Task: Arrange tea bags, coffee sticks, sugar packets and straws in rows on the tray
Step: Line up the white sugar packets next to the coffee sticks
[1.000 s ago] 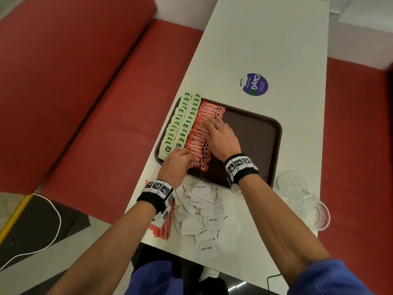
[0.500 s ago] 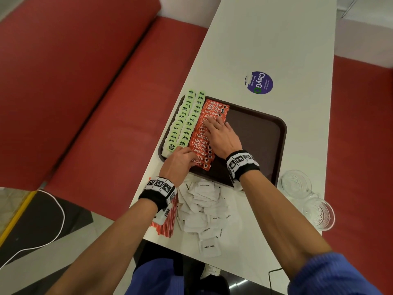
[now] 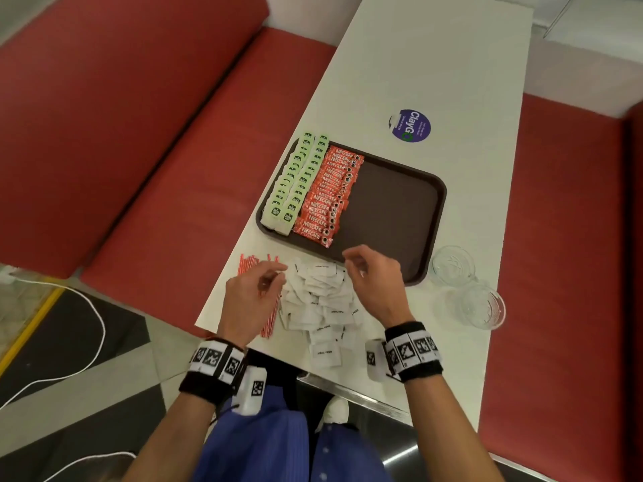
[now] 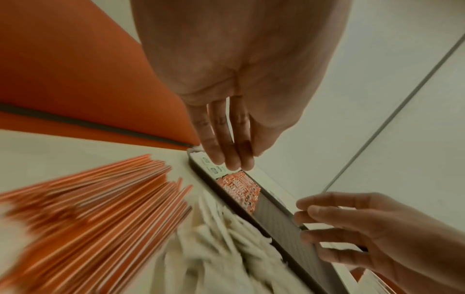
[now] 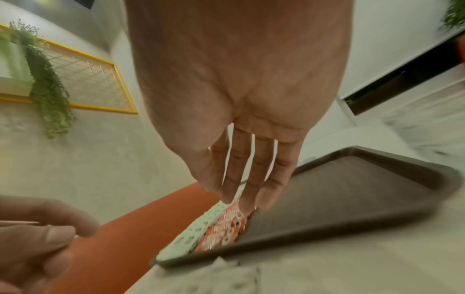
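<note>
- Dark brown plastic tray (image 3: 400, 203), mid-frame on the white table (image 3: 435, 64): green tea bags (image 3: 295, 179) and orange coffee sticks (image 3: 327, 196) lie in rows along its left side.
- White paper sugar packets (image 3: 320, 300) and red-striped straws (image 3: 269, 307) lie below the tray.
- Left hand (image 3: 248, 293) and right hand (image 3: 374, 280) hover above the packets, fingers loose, holding nothing.

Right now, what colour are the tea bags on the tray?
Light green tea bags; clearest in the head view.
</note>
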Demonstrator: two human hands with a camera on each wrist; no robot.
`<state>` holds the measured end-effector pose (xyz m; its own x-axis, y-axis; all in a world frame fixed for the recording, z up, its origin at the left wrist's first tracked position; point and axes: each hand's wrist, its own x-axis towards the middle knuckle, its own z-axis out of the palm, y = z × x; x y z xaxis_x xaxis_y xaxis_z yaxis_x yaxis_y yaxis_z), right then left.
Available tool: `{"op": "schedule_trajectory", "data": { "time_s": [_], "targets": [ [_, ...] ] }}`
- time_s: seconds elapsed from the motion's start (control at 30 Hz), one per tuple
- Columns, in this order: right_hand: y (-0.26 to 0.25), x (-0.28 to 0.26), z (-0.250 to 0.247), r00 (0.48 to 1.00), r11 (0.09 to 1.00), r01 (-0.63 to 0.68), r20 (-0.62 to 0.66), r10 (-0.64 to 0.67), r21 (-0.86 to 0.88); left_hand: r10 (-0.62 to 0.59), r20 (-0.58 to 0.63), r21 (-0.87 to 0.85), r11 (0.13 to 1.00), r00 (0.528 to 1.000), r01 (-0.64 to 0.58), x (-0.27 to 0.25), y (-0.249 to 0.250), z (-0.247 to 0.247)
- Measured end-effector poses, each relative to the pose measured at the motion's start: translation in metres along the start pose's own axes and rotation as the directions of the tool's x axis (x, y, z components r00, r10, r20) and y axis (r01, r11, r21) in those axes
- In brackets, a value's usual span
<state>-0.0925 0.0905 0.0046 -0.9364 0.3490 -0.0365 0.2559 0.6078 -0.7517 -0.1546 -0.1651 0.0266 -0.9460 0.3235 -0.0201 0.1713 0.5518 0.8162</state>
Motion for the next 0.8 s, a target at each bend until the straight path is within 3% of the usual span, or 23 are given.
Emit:
{"op": "schedule_trajectory", "data": {
  "time_s": [0.13,0.27,0.37,0.47,0.57,0.8],
  "targets": [
    [0.012,-0.043,0.015,0.997,0.998,-0.065,0.035,0.065,-0.01,-0.001,0.016,0.025,1.0,1.0,0.001,-0.042,-0.002,0.009],
    [0.003,-0.052,0.025,0.993,0.991,-0.108,0.028,0.111,-0.081,0.056,0.057,0.135,0.989,0.997,-0.063,-0.034,-0.007,0.026],
    [-0.001,-0.044,0.035,0.984,0.979,-0.113,0.118,0.134,-0.168,0.096,0.174,0.247,0.959,0.98,-0.137,-0.002,-0.002,0.043],
    [0.002,-0.037,0.045,0.97,0.963,-0.116,0.179,0.162,-0.245,0.077,0.377,0.343,0.914,0.923,-0.216,0.03,0.003,0.058],
    [0.006,-0.036,0.053,0.972,0.961,-0.148,0.144,0.185,-0.236,0.06,0.501,0.427,0.851,0.863,-0.307,0.048,-0.003,0.064],
    [0.009,-0.027,0.064,0.975,0.952,-0.22,-0.065,0.211,-0.212,0.168,0.529,0.352,0.848,0.832,-0.395,0.066,-0.003,0.057]
  ]
}}
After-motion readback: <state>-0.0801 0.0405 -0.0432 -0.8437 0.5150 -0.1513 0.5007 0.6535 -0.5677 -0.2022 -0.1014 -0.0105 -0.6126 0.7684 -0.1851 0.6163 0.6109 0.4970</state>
